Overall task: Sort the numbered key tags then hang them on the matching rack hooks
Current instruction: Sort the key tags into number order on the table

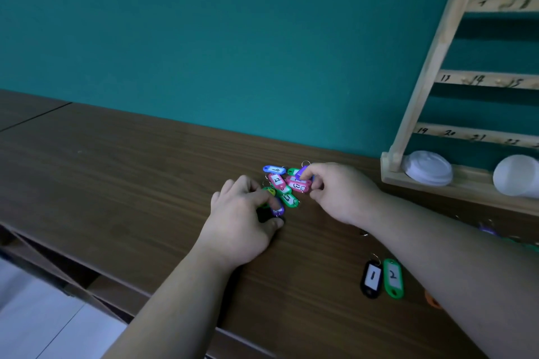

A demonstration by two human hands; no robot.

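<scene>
sorting, i'd say: the right hand point(341, 192) pinches a purple plastic tag point(303, 172) at the heap of coloured key tags point(287, 186) on the brown tabletop point(145, 183). whether the left hand point(242, 218) grips anything is unclear. next, read that tag's number.

Likely an office or key-keeping room, seen over a work desk.
A long brown wood-grain desk point(145, 172) runs along a bare teal wall point(204, 23). A pale wooden rack point(431, 67) with hand-numbered rails and small hooks stands on it by the wall. Coloured, numbered key tags point(287, 183) lie heaped on the desk top, and pale floor tiles point(35, 315) show below its front edge.
</scene>
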